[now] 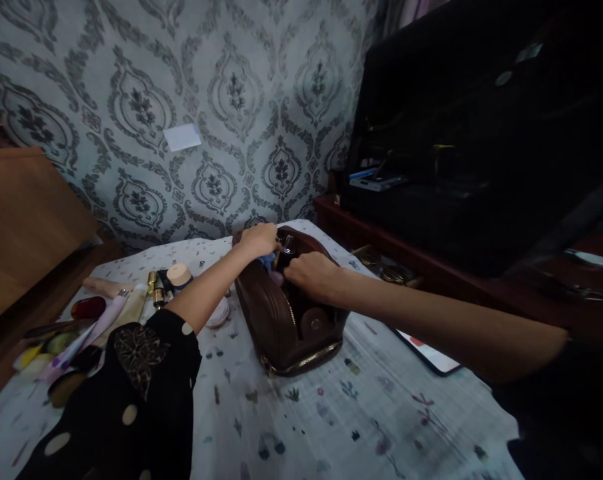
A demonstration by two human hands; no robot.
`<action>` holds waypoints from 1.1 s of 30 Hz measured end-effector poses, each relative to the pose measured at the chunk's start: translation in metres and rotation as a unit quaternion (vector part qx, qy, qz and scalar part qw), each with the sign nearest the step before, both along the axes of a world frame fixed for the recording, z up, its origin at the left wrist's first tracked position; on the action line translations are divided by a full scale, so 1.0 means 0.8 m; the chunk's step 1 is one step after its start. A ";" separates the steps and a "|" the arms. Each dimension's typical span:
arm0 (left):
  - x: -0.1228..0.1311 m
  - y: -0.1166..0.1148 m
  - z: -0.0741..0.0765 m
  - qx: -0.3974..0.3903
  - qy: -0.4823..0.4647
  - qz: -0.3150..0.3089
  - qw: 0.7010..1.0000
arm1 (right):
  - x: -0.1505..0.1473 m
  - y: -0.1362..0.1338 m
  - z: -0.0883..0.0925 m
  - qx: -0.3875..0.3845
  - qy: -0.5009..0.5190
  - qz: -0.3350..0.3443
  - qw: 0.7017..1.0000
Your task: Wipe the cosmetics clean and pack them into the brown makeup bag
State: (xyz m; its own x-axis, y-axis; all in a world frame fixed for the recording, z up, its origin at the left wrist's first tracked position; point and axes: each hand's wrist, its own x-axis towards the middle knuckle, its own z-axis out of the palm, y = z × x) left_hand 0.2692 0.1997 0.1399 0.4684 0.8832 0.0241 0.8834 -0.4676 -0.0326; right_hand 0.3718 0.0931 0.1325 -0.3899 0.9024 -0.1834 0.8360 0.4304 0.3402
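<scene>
No writing can be read on anything here; a blank pale paper slip is stuck on the grey damask-patterned wallpaper; the tabletop wears a white cloth printed with small dark plants and flowers; a dark cabinet stands to the right, a brown wooden board to the left; the room is dim; the brown ribbed leather pouch with a gold zip sits in the middle of the tabletop, its mouth open at the top, a round brown fob on its near side; the left hand grips the far rim of the pouch, fingers curled over it; the right hand is clenched at the opening beside a small dark bottle with a silvery cap that stands up out of the pouch, with a bit of blue showing just by it; whether the fingers hold the bottle I cannot tell; a row of tubes, jars and gold-capped sticks lies on the cloth to the left, near the spotted black sleeve
</scene>
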 end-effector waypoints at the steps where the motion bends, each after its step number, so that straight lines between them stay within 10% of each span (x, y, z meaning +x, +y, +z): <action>1: 0.000 0.001 0.000 0.001 0.002 0.000 1.000 | 0.000 0.001 -0.001 -0.002 0.001 0.000 1.000; 33: -0.003 -0.002 0.019 -0.020 0.026 -0.070 0.997 | 0.009 0.018 -0.021 0.029 0.049 0.009 0.998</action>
State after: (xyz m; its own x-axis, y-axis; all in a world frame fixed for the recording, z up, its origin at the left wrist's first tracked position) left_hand 0.2669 0.1980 0.1548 0.5875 0.8084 -0.0367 0.8065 -0.5887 -0.0556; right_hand 0.3789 0.1075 0.1160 -0.4191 0.9033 -0.0915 0.8594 0.4272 0.2810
